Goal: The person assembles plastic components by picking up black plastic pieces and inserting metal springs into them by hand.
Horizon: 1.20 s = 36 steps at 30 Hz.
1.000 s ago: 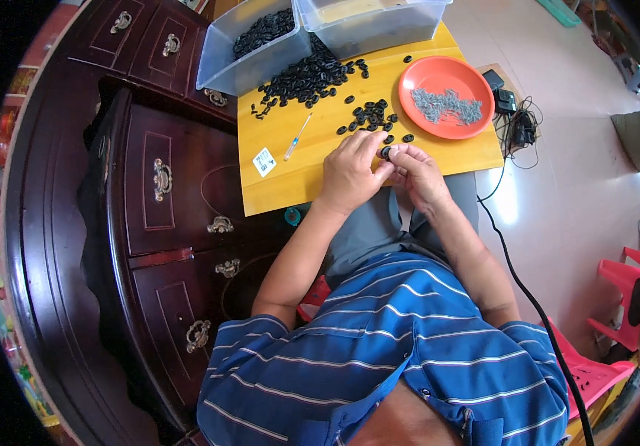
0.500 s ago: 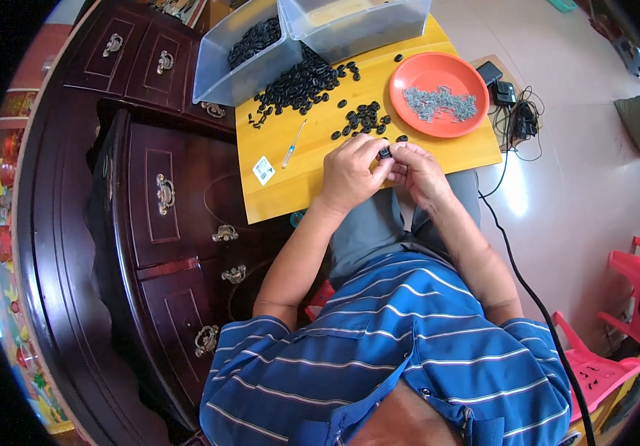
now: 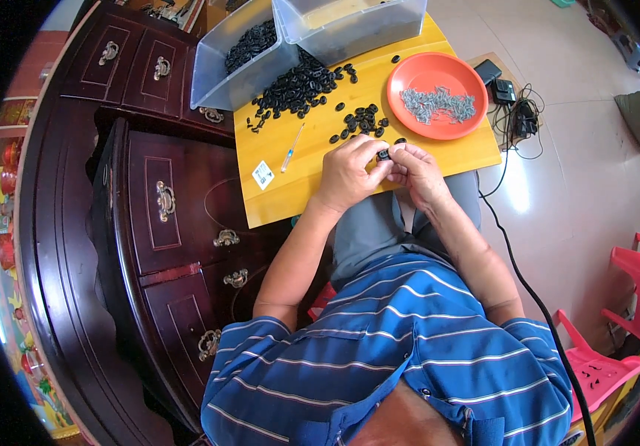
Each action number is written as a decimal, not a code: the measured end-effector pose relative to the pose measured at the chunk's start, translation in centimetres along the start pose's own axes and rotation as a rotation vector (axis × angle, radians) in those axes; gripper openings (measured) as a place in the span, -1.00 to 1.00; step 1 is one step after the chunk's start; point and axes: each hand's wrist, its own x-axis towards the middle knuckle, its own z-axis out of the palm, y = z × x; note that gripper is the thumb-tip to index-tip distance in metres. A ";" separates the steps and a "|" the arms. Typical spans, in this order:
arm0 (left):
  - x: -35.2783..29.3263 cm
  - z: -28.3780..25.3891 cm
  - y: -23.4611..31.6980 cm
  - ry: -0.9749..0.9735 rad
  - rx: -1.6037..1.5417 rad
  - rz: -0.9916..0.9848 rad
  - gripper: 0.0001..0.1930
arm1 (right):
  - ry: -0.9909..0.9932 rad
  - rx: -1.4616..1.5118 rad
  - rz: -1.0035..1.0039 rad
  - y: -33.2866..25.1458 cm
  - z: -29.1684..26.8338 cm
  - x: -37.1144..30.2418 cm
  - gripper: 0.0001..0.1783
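A small black oval piece (image 3: 383, 155) is pinched in the fingers of my left hand (image 3: 348, 172), just over the near edge of the yellow table. My right hand (image 3: 418, 172) meets it from the other side, thumb and fingers closed at the piece; whether a tiny part is between them is hidden. Beyond my hands lies a loose group of black oval pieces (image 3: 362, 121). To their right an orange-red plate (image 3: 439, 132) holds a heap of small thin grey parts (image 3: 439, 105).
A larger pile of black pieces (image 3: 295, 91) spreads before a clear plastic bin (image 3: 212, 89); a second bin (image 3: 357, 41) stands beside it. A pen (image 3: 291, 152) and white square label (image 3: 263, 175) lie on the left of the yellow table (image 3: 290, 204). Dark wooden drawers (image 3: 164, 156) stand left.
Both hands stay together at the black oval piece, with only a slight shift of the fingers. The whole view has tilted a little.
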 end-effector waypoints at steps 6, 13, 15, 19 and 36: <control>0.0 -0.2 0.1 -0.048 -0.142 -0.108 -0.75 | -0.009 -0.099 -0.071 0.8 -0.4 0.5 -0.81; -0.9 0.2 -1.5 -0.072 -0.554 -0.331 -0.83 | -0.012 -0.237 -0.108 0.7 0.1 0.2 -0.78; -1.2 0.4 -1.7 -0.064 -0.597 -0.359 -0.83 | -0.016 -0.240 -0.114 0.6 0.2 0.1 -0.80; -1.4 0.6 -1.4 -0.044 -0.648 -0.444 -0.83 | -0.012 -0.229 -0.125 0.6 0.4 -0.1 -0.87; -1.4 1.2 -1.7 -0.011 -0.715 -0.451 -0.79 | 0.054 -0.159 -0.225 0.4 0.8 -0.3 -0.89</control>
